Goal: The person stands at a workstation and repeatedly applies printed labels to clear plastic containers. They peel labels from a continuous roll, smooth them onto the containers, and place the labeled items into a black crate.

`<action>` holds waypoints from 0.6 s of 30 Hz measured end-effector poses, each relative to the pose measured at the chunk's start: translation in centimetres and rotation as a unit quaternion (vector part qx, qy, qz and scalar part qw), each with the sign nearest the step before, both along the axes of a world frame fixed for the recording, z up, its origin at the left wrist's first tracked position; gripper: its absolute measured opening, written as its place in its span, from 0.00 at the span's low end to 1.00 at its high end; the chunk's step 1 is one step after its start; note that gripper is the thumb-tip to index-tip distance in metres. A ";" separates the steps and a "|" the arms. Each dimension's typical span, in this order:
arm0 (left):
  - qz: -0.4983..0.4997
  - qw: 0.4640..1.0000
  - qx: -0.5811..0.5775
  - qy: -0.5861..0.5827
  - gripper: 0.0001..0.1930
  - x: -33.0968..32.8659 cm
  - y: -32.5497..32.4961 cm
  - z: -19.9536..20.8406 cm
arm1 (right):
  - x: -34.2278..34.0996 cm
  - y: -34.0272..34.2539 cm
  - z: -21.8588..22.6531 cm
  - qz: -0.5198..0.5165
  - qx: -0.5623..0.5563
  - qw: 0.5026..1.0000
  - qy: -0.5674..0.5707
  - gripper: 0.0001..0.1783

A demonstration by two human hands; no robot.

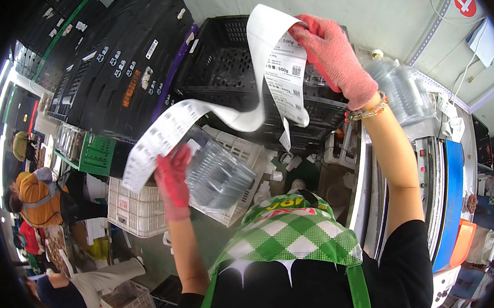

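Pink-gloved right hand (337,57) pinches a long white paper label strip (243,119); pink-gloved left hand (173,186) half-curls at its edge, grip unclear. Slack between the fingers could twist, causing creases.

A long white strip of printed labels (241,120) is held aloft in loose curls, looped over at twelve o'clock, its lower end extended toward nine.

Your right hand (340,64) reaching farther out, fingers (311,37) curled, your left hand (173,186) nearer you (both pink-gloved), forearms (393,155) bare, well apart
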State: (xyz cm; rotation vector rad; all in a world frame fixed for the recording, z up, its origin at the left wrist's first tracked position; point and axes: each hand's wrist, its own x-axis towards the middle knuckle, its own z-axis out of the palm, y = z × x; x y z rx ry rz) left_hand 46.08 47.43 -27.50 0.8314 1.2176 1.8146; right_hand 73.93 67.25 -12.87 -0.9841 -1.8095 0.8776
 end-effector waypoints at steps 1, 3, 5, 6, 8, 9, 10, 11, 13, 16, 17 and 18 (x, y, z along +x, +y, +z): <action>-0.041 0.999 0.006 0.012 0.29 1.5 0.8 -0.2 | -0.3 -0.5 1.1 -0.001 0.011 1.000 -0.008 0.13; -0.130 0.991 0.026 -0.007 0.27 4.3 3.0 -0.6 | -0.3 -0.5 2.1 0.002 0.030 1.000 -0.004 0.13; -0.181 0.980 0.001 -0.087 0.27 7.3 4.6 -1.5 | -0.8 -0.7 2.8 0.024 0.013 0.999 0.019 0.14; -0.198 0.979 -0.011 -0.051 0.32 8.5 5.2 -2.9 | -1.1 -1.0 3.2 0.039 -0.013 0.998 0.042 0.14; -0.216 0.974 -0.019 0.074 0.42 10.8 6.6 -4.0 | -2.0 -1.6 4.0 0.056 -0.036 0.996 0.067 0.14; -0.222 0.962 -0.015 0.156 0.47 12.2 7.5 -4.1 | -2.2 -2.0 4.3 0.053 -0.027 0.996 0.067 0.14; -0.203 0.950 -0.026 0.237 0.51 13.0 8.8 -5.2 | -2.4 -2.5 4.5 0.052 -0.018 0.996 0.067 0.14; -0.156 0.930 -0.007 0.332 0.48 13.9 10.0 -4.9 | -2.8 -2.6 4.4 0.051 -0.013 0.996 0.066 0.14; -0.137 0.983 0.033 0.121 0.36 14.5 12.2 -4.7 | -2.9 -3.3 5.0 0.052 0.002 0.997 0.064 0.13; -0.217 0.972 -0.070 -0.053 0.25 12.5 12.9 -5.9 | -2.3 -3.2 5.5 0.030 0.077 0.996 0.022 0.12; -0.262 0.941 -0.154 -0.147 0.24 12.1 12.4 -4.3 | -1.7 -3.0 5.9 0.027 0.093 0.995 0.010 0.12; -0.337 0.935 -0.112 -0.007 0.25 11.2 12.5 -4.2 | -1.2 -2.8 6.7 0.026 0.107 0.994 -0.001 0.12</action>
